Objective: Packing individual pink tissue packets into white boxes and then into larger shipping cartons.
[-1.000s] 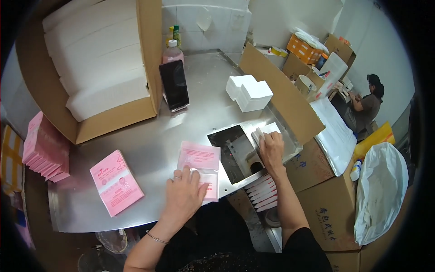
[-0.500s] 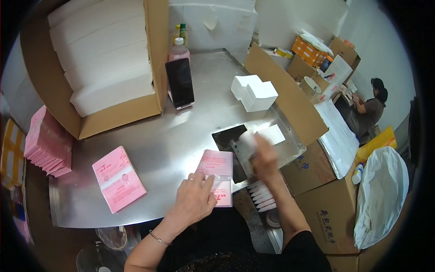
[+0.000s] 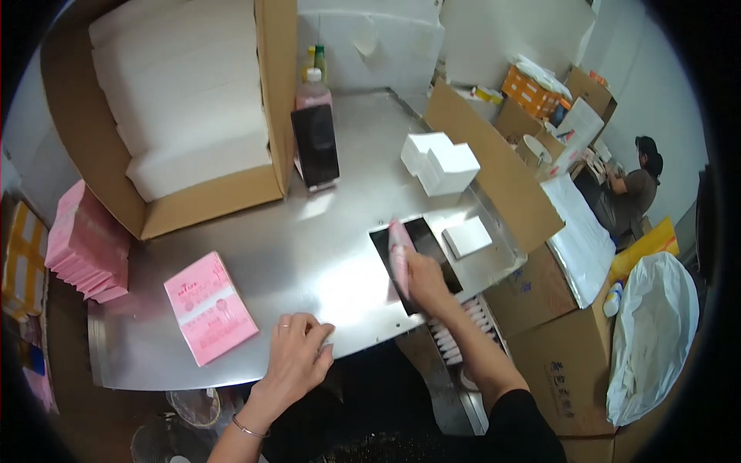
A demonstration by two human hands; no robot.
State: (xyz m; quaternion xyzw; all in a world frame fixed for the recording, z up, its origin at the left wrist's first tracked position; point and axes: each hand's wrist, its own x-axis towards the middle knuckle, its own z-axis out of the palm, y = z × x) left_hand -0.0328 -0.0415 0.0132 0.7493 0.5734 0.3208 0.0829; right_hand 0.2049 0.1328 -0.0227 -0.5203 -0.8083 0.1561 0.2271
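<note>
My right hand [image 3: 426, 279] is up over the black tray [image 3: 421, 258] at the near right edge of the steel table [image 3: 347, 231], fingers pinched closed on a flat pink packet [image 3: 398, 258] that stands on edge, nearly upright, its lower end buried in my grip. It looks light and thin, more card than film, stiff enough to stand tall without drooping, though I'd guess it bends if squeezed across the face. Gripping it low by the narrow edges, as I am, seems the safe place to hold it; the glossy face could slip.

My left hand [image 3: 297, 355] is down at the near edge of the table, fingers curled under and pressed together, knuckles up. Whether it grips anything I can't tell; nothing shows in it.

To its left lies a pink stack of flat packets [image 3: 208, 307], square-cornered and matte with a pale band across. Further left, a fanned row of pink packets [image 3: 85, 243] leans off the table's end. Far left stands a big cardboard carton [image 3: 208, 204] packed with smooth white slabs. A dark phone [image 3: 315, 147] is propped upright against a pink bottle [image 3: 312, 89]. Small white boxes [image 3: 440, 162] sit far right, one more white box [image 3: 467, 235] just beside the tray. Below the table edge, a bin of white-tipped tubes [image 3: 455, 332].
</note>
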